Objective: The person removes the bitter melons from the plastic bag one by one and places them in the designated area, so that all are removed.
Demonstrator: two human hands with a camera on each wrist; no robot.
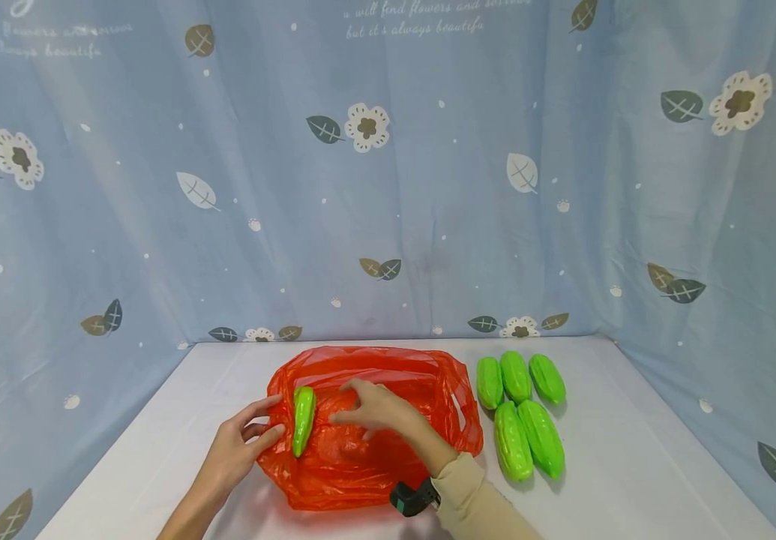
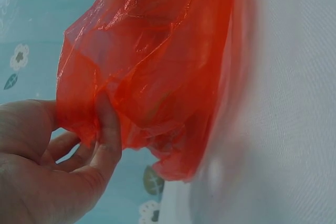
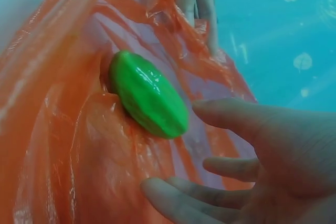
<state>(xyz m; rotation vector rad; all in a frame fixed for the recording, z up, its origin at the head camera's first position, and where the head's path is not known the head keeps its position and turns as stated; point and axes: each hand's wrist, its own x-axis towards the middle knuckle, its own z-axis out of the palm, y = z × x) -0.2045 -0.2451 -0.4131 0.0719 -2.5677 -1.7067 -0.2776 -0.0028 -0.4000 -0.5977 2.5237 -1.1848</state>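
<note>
A red plastic bag [image 1: 367, 457] lies crumpled on the white table [image 1: 630, 480]. A green ridged toy gourd [image 1: 303, 420] lies in the bag's left part, seen close in the right wrist view as gourd [image 3: 148, 94]. My left hand [image 1: 266, 426] pinches the bag's left edge beside the gourd. In the left wrist view the thumb [image 2: 107, 124] presses the red film [image 2: 152, 66] against the fingers. My right hand [image 1: 361, 409] hovers over the bag's middle with fingers spread and holds nothing. In the right wrist view that hand [image 3: 181, 148] is just right of the gourd.
Several more green gourds [image 1: 521, 420] lie in a cluster on the table right of the bag. A blue flowered curtain [image 1: 388, 187] closes off the back and both sides. A black wrist strap [image 1: 413, 499] sits on my right sleeve.
</note>
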